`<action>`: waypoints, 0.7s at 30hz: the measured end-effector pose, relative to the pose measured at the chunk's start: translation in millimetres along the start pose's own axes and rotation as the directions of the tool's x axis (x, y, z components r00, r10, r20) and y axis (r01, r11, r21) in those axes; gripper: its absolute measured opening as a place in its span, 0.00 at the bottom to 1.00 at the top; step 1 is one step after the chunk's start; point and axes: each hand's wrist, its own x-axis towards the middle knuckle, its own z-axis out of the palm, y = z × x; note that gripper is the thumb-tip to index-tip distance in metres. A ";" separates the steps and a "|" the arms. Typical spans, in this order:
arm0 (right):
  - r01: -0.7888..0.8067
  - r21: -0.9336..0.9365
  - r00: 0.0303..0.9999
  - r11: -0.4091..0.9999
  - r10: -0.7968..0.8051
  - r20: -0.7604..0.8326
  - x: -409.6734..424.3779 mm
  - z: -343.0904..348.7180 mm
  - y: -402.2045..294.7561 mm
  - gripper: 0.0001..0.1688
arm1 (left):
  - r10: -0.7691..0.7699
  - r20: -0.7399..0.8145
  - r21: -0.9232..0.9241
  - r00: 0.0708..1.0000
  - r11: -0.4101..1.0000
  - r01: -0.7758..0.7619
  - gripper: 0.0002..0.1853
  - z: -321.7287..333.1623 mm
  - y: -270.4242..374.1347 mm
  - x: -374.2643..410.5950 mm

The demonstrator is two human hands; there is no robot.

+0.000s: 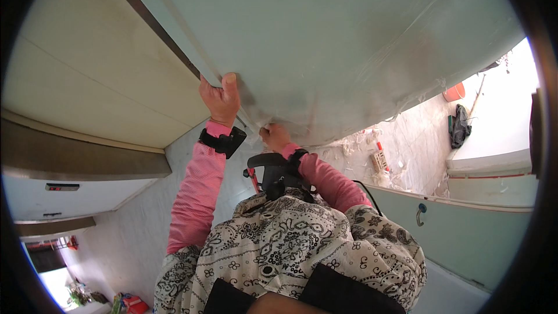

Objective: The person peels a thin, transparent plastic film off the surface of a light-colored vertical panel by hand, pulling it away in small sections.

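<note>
A large pale green door panel (305, 30) with a glossy, film-like surface fills the upper view. My left hand (220, 98) grips its left edge, thumb on the face and fingers behind the edge, partly hidden. Lower down, close to the panel's bottom corner, my right hand (277, 137) has its fingers curled and pinched on a crumpled bit of clear plastic film (260, 121). Loose strands of film (399, 111) hang along the panel's lower right edge.
Film scraps (383, 179) lie on the marbled floor (409, 148) around a patterned box (379, 161). An orange bucket (454, 92) and a black plastic bag (460, 126) are at right. A metal hook (420, 216) hangs on another green panel (471, 231). Cream panels (96, 65) rise at left.
</note>
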 end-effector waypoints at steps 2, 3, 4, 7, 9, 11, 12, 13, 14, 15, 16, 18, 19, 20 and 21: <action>0.037 0.084 0.993 0.996 -0.046 0.112 3.9 -15.9 5.0 0.18 | 0.002 0.002 0.028 1.000 1.000 -0.002 0.31 -1.6 0.2 0.7; 0.049 0.127 0.984 0.991 -0.070 0.166 4.4 -20.6 4.7 0.19 | -0.001 0.002 0.040 1.000 0.999 0.001 0.31 -1.9 -0.2 0.7; 0.069 0.088 0.984 0.994 -0.083 0.159 2.8 -21.4 2.4 0.19 | -0.004 0.002 0.052 1.000 0.999 0.004 0.31 -2.0 -0.4 0.8; 0.018 0.155 0.979 0.988 -0.049 0.199 -3.3 -28.1 -10.2 0.20 | 0.042 -0.003 0.063 0.999 0.997 -0.041 0.30 -1.6 -0.7 1.9; -0.189 0.419 0.945 0.888 0.048 0.324 -9.7 -38.3 -19.1 0.21 | 0.035 -0.013 0.065 0.999 0.997 -0.034 0.30 -0.7 -2.1 1.4; -0.387 0.469 0.878 0.794 0.162 0.451 -14.4 -42.4 -32.0 0.20 | 0.009 -0.016 0.036 1.000 0.999 -0.008 0.30 -1.1 -4.4 -0.9; -0.480 0.481 0.832 0.733 0.208 0.514 -14.4 -41.7 -36.2 0.19 | -0.011 -0.015 0.007 1.000 1.000 0.011 0.30 -1.5 -5.8 -1.8; -0.536 0.522 0.815 0.663 0.247 0.524 -13.5 -39.0 -38.1 0.18 | -0.031 -0.014 -0.023 0.999 0.999 0.031 0.30 -2.0 -6.8 -2.3; -0.587 0.558 0.794 0.587 0.283 0.537 -12.3 -35.7 -40.6 0.17 | -0.034 -0.013 -0.019 0.999 0.999 0.034 0.30 -2.8 -7.1 -2.6; -0.629 0.594 0.772 0.501 0.317 0.551 -11.3 -31.8 -43.3 0.17 | -0.037 -0.008 -0.017 0.999 0.999 0.037 0.29 -2.9 -7.1 -3.2; -0.645 0.638 0.764 0.421 0.323 0.558 -6.6 -20.8 -41.4 0.16 | -0.041 -0.006 -0.014 0.999 0.999 0.041 0.29 -3.1 -6.7 -3.6; -0.659 0.707 0.747 0.257 0.332 0.576 5.4 3.2 -37.7 0.15 | 0.047 0.003 0.131 0.999 0.990 -0.046 0.31 -2.9 -6.2 -0.8; -0.615 0.742 0.781 0.266 0.336 0.527 7.5 10.8 -36.3 0.15 | 0.091 0.009 0.202 0.996 0.975 -0.091 0.32 -3.4 -6.3 0.3; -0.570 0.774 0.811 0.275 0.340 0.476 8.4 18.0 -34.4 0.14 | 0.060 -0.001 0.159 0.998 0.986 -0.059 0.31 -3.7 -6.3 -0.6; -0.523 0.803 0.839 0.286 0.342 0.424 8.4 21.7 -33.9 0.14 | 0.030 -0.011 0.115 0.999 0.993 -0.028 0.29 -3.7 -6.0 -2.6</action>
